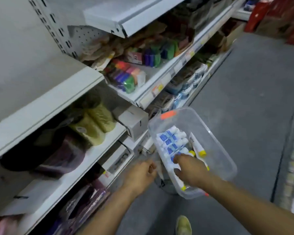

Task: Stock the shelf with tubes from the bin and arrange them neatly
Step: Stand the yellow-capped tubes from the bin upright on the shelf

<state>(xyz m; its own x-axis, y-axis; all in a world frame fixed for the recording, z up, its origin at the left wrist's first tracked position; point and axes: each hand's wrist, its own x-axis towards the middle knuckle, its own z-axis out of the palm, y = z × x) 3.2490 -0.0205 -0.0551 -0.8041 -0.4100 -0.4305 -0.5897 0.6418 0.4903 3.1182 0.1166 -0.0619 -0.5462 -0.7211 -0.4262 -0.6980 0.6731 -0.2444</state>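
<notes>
A clear plastic bin (215, 133) with an orange sticker hangs tilted over the aisle floor. My left hand (141, 175) grips its near left rim. Inside lie several white tubes with blue labels (170, 141) side by side, and beside them white tubes with yellow caps (200, 152). My right hand (188, 170) reaches into the bin, with fingers and thumb curled around the nearest white tubes. Further along the low shelf (209, 73) lie similar white and blue tubes (188, 85).
White metal shelving runs along the left. It holds coloured sponges (126, 77), white boxes (134, 121), yellowish rolls (95, 122) and dark packs (63, 153). Grey aisle floor (244, 92) lies to the right, and my shoe (183, 224) shows at the bottom.
</notes>
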